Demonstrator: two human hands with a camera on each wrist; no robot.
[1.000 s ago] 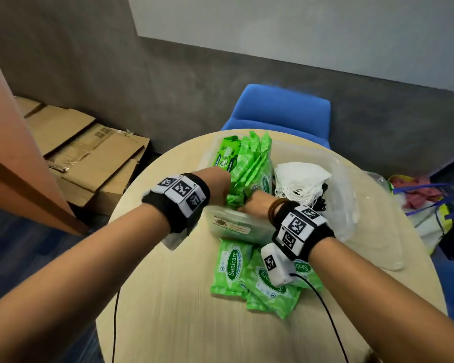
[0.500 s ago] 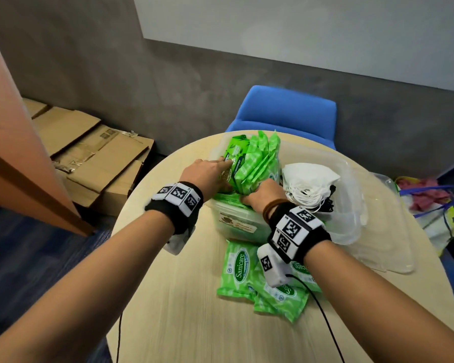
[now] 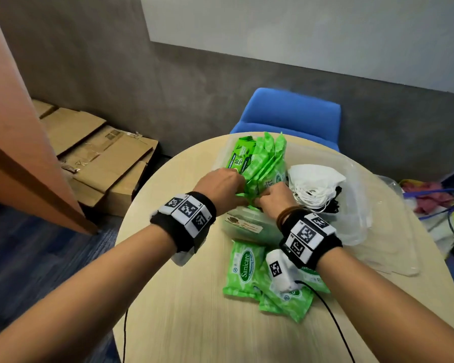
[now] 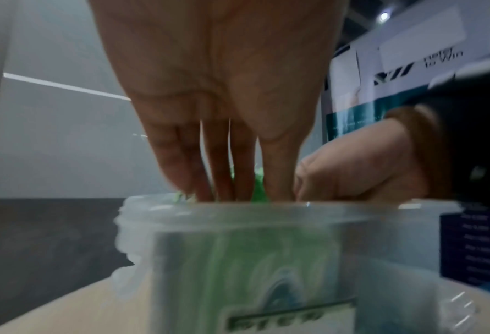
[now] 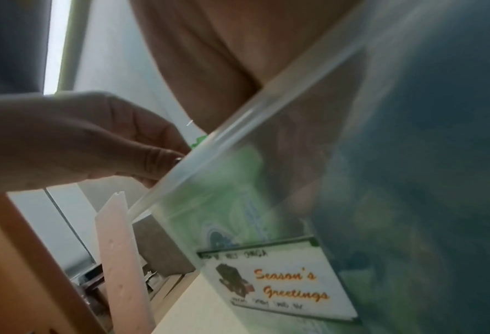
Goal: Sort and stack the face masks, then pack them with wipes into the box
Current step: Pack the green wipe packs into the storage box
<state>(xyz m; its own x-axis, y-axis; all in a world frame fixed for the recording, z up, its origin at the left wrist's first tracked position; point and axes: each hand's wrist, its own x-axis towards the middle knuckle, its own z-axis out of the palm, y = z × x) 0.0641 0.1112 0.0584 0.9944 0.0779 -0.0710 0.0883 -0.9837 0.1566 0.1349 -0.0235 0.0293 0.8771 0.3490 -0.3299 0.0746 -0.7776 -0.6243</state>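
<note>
On the round pale wooden table (image 3: 184, 310), a clear plastic box (image 3: 357, 231) bearing a white card (image 5: 280, 282) reading "Season's Greetings" is holding upright green wipe packs (image 3: 266, 163), one marked "80", with a pile of white face masks (image 3: 312, 184) lying beside them in its right part. The left hand (image 3: 220, 187) is reaching into the box with straight fingers (image 4: 223, 162) pushing down among the packs, while the right hand (image 3: 275, 197) is dipping in just beside it, its fingers hidden behind the rim, so I cannot tell its grip. More green "Sanicare" wipe packs (image 3: 243, 271) are lying on the table in front of the box.
</note>
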